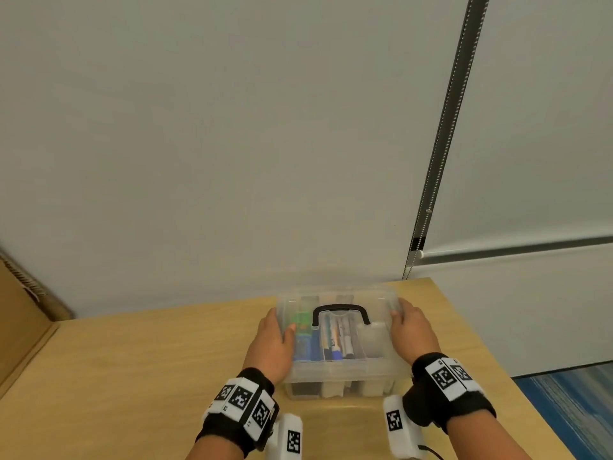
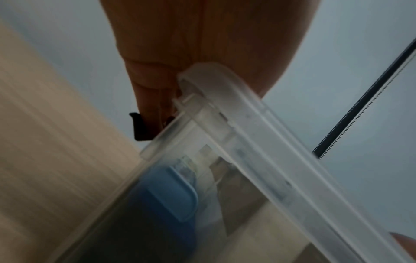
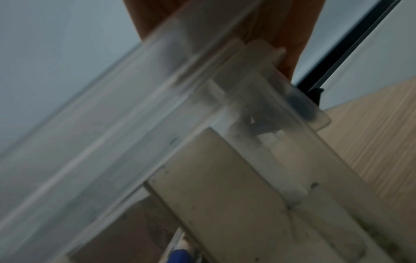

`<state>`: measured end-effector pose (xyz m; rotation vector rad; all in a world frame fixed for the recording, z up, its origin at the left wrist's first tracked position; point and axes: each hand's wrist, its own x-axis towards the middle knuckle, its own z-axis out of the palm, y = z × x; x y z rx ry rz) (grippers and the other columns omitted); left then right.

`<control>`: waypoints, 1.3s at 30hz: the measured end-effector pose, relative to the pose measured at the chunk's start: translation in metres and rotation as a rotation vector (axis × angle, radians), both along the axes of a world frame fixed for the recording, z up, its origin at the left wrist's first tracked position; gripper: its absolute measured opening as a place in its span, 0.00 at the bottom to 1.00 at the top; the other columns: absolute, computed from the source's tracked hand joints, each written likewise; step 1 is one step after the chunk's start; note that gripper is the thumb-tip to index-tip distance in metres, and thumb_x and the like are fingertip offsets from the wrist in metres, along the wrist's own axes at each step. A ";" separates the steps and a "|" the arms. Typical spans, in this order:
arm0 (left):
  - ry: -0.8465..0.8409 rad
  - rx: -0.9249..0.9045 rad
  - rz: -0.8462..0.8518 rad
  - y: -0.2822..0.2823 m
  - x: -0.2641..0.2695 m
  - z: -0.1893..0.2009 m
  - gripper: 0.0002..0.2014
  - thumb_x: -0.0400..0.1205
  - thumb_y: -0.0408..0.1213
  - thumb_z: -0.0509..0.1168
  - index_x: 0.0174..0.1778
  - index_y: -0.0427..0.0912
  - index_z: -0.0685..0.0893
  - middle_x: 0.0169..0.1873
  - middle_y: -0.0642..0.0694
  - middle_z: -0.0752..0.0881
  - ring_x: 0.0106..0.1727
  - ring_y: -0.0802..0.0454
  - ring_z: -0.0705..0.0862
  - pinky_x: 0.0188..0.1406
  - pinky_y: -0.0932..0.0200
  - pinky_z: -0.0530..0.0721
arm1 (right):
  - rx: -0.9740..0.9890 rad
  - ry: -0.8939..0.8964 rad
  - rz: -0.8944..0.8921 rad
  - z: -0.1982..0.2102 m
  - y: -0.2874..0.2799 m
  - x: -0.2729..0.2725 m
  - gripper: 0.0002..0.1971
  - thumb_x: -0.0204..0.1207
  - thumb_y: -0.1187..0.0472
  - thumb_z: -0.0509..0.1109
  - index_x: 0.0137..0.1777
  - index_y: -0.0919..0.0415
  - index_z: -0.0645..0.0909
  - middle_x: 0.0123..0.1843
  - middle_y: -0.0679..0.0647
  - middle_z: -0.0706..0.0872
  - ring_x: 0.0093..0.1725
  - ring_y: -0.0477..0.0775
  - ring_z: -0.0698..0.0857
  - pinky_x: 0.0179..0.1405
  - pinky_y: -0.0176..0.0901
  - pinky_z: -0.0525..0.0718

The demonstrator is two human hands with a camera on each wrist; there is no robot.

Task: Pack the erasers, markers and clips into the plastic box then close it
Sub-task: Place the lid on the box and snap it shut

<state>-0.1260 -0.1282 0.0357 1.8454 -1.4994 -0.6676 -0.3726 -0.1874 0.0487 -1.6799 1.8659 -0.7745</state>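
We see a wide pale wall (image 1: 232,127) filling most of the head view, with a dark beaded blind cord (image 1: 444,144) hanging down its right part and a white rail (image 1: 517,249) running off to the right. Below it lies the wooden table (image 1: 132,360), pushed against the wall, with a brown cardboard panel (image 1: 20,320) beside its left edge and blue striped carpet (image 1: 574,403) past its right edge.

Near the far edge of the table stands the clear plastic box (image 1: 338,366), and its clear lid (image 1: 374,333) with a black handle (image 1: 341,313) lies over the top. In the left wrist view the lid's rim (image 2: 247,124) crosses the box wall at a slant, so we cannot tell whether it is seated all round. Through the lid we make out markers (image 1: 338,340) lying in the middle compartment and a green and blue item (image 1: 303,336) in the left one; the lower compartments look dim and we cannot tell what they hold.

Our left hand (image 1: 273,343) grips the lid's left end, thumb on top and fingers wrapped down over the edge. Our right hand (image 1: 411,330) holds the right end the same way, fingers curled over the rim. Both wrists wear black bands with white coded tags (image 1: 242,400). In the right wrist view a clear latch flap (image 3: 281,85) sits just under the fingers.
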 end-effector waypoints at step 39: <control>0.392 0.115 0.257 0.004 0.012 0.019 0.47 0.64 0.51 0.80 0.76 0.44 0.65 0.69 0.42 0.73 0.65 0.46 0.77 0.67 0.49 0.78 | 0.221 0.123 0.054 0.003 -0.015 0.028 0.48 0.66 0.24 0.60 0.82 0.45 0.50 0.73 0.64 0.69 0.68 0.69 0.77 0.65 0.58 0.76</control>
